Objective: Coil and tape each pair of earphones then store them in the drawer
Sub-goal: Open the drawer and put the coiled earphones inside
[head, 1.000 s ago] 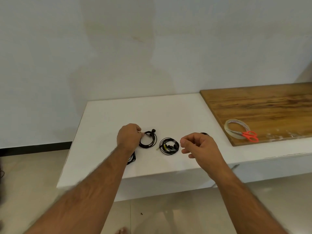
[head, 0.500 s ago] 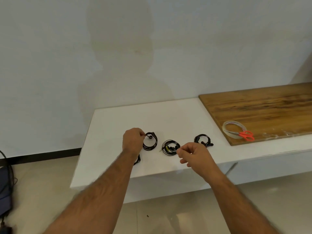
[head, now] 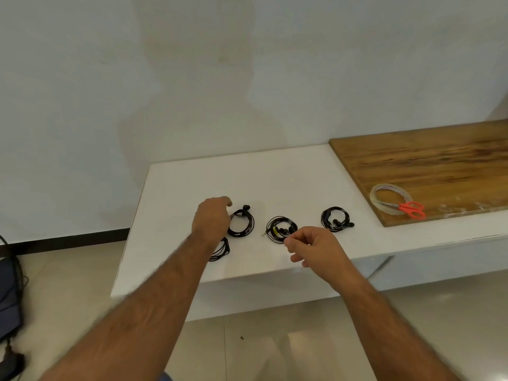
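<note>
Several black coiled earphones lie on the white tabletop (head: 275, 177). My left hand (head: 212, 220) has its fingers curled at the left edge of the left earphone coil (head: 243, 225) and pinches it there. Thumb and forefinger of my right hand (head: 314, 247) pinch the near edge of the middle earphone coil (head: 280, 229). The right earphone coil (head: 336, 222) lies alone, untouched. Another earphone coil (head: 222, 250) is half hidden under my left wrist. No drawer is in view.
A wooden board (head: 428, 163) covers the tabletop's right part, with a clear tape roll (head: 384, 198) and orange-handled scissors (head: 412, 211) near its front corner. The wall stands close behind. A dark bag with cables (head: 9, 292) sits on the floor at left.
My right hand moved forward and left until it reached the middle coil's near edge. The left hand stayed at the left coil. The right coil, hidden behind my right hand before, now shows.
</note>
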Available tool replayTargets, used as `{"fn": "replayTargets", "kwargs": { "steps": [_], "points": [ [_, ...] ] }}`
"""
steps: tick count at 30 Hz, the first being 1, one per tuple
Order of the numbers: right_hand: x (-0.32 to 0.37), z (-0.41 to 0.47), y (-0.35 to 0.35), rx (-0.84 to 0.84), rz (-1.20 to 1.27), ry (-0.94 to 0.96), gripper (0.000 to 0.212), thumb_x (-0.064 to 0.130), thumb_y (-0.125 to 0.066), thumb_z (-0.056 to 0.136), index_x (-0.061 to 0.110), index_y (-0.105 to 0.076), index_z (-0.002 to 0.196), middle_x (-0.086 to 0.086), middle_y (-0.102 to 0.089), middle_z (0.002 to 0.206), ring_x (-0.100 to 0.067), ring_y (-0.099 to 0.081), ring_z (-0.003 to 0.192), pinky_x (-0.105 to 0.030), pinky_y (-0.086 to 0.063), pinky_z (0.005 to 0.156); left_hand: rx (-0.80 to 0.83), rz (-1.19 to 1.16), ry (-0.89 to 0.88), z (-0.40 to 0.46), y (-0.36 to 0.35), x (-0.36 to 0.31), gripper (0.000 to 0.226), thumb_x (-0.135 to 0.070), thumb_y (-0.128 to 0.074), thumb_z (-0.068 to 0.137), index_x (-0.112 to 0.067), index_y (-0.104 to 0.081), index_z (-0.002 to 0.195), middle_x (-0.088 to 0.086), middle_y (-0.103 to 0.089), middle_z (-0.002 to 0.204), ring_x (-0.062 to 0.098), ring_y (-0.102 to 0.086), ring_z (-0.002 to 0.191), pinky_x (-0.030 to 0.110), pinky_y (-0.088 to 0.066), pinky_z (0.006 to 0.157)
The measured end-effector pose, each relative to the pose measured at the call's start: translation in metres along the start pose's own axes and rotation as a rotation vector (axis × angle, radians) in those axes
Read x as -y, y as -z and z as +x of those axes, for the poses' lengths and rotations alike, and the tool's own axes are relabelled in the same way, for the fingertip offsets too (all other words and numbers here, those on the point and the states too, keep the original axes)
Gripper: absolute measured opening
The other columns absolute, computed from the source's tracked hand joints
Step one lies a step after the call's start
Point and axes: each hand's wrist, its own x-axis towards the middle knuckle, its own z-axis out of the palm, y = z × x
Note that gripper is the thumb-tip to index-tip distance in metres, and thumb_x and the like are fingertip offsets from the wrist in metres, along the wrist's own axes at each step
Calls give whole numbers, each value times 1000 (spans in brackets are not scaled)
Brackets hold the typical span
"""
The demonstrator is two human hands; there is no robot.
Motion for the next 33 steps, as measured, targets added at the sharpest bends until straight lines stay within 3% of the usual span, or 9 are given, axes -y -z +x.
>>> {"fn": "replayTargets", "kwargs": {
  "steps": [3,8,12,16,19,22,25,29,33],
  "points": [
    [-2,-1,-3,12,4,-8,16,27,-68,88,12,-69,85,-5,-72,82,-12,-72,70,-29,-53,65,-41,-71,6,-4,2,-1,35,-13,-63,85,-19,-62,120,3,-70,96,21,-65,88,35,-56,76],
    [-13,-1,-2,-5,2,-76,14,23,-67,89,11,-68,81,-5,-73,83,-13,-72,68,-28,-51,62,-64,-25,-44,-12,12,-7,30,-24,-60,92,-20,-63,122,2,-65,120,22,-60,107,33,-48,89],
    [-25,-5,-6,303,-15,-342,12,17,-63,89,7,-68,86,-10,-75,84,-19,-73,73,-31,-56,63,-69,-5,-122,-32,25,-30,21,-26,-57,93,-24,-71,108,-5,-70,107,18,-63,100,32,-50,84],
    [-59,-9,-27,452,-51,-621,17,13,-59,91,0,-68,99,-15,-75,92,-27,-74,83,-38,-60,68,165,37,-384,-66,25,-65,17,-32,-62,90,-24,-73,101,-9,-72,97,10,-64,89,27,-49,77],
    [-101,-9,-48,337,89,-767,21,9,-54,92,-1,-66,106,-16,-72,92,-28,-73,81,-41,-60,71,321,73,-518,-86,14,-80,20,-33,-65,89,-23,-72,104,-8,-71,98,6,-61,86,25,-49,76],
    [-147,-13,-76,84,498,-853,24,15,-45,99,-1,-55,114,-18,-62,89,-30,-65,77,-41,-55,67,372,87,-559,-93,1,-82,21,-33,-67,87,-24,-71,105,-8,-70,98,5,-60,86,26,-50,77],
    [-180,-11,-101,-109,879,-897,44,37,-34,104,1,-43,128,-21,-55,100,-31,-58,81,-48,-50,85,379,83,-573,-90,-3,-82,23,-33,-69,85,-24,-71,105,-8,-70,94,5,-59,83,29,-51,78],
    [-207,-1,-117,-258,1139,-971,84,71,-24,93,6,-31,145,-27,-43,138,-42,-52,118,-53,-44,101,396,68,-558,-87,-10,-79,21,-32,-71,84,-24,-71,103,-10,-68,91,5,-59,82,28,-51,77],
    [-218,12,-128,-321,1291,-977,102,85,-21,81,14,-19,153,-24,-29,153,-41,-40,132,-54,-34,111,439,70,-534,-85,-19,-74,19,-32,-71,84,-26,-70,101,-16,-62,82,3,-56,78,25,-49,73]
  ]
}}
